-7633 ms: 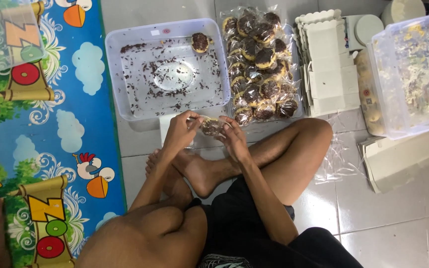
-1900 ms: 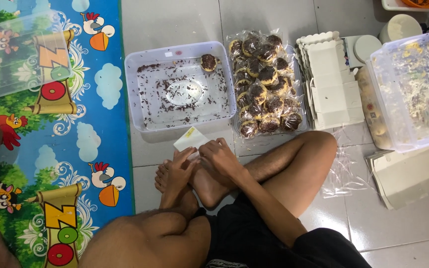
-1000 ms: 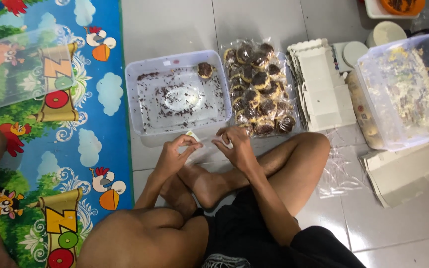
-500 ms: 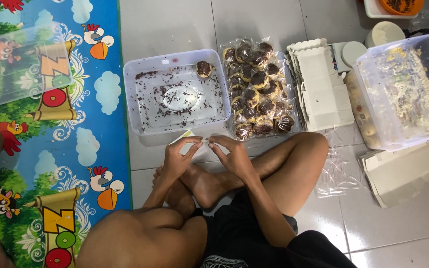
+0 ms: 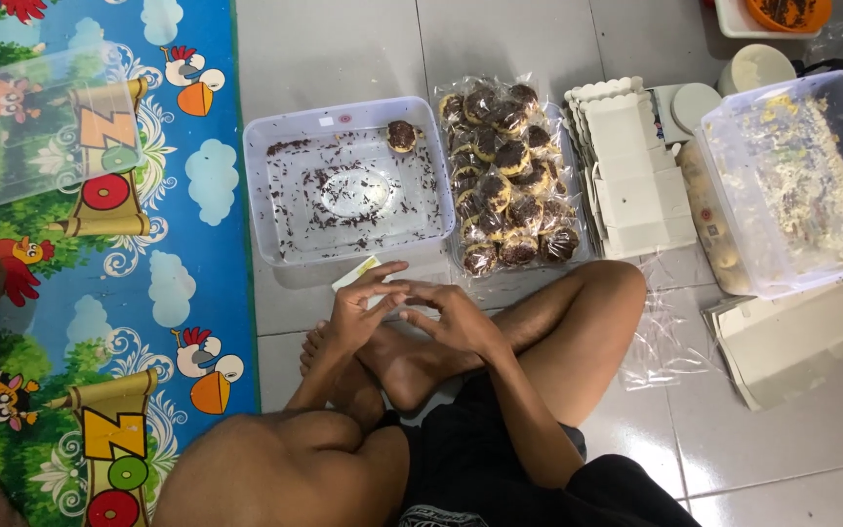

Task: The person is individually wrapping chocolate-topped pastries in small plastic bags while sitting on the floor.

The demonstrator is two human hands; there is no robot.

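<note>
On my far left a clear lid (image 5: pixel 36 127) lies on the bright play mat (image 5: pixel 168 322), out of the way of my legs. Next comes the clear tub (image 5: pixel 275 244), right in front of me on the floor (image 5: pixel 343 49), so I can reach it without leaning. It has dark crumbs all over its bottom and one cake (image 5: pixel 402 136) left in the far corner. My left hand (image 5: pixel 358 317) and my right hand (image 5: pixel 451 322) are close together over my crossed feet, just this side of the tub. My fingertips meet and pinch a small clear wrapper (image 5: pixel 358 273), with its pale edge poking out by my left fingers; I hold it near me so I can see it well. Beside the tub sits the tray of bagged cakes (image 5: pixel 504 176), all packed tight. Then comes a stack of flat white boxes (image 5: pixel 631 176), kept handy. Far right is a big tub (image 5: pixel 802 185) with pale crumbs inside.
</note>
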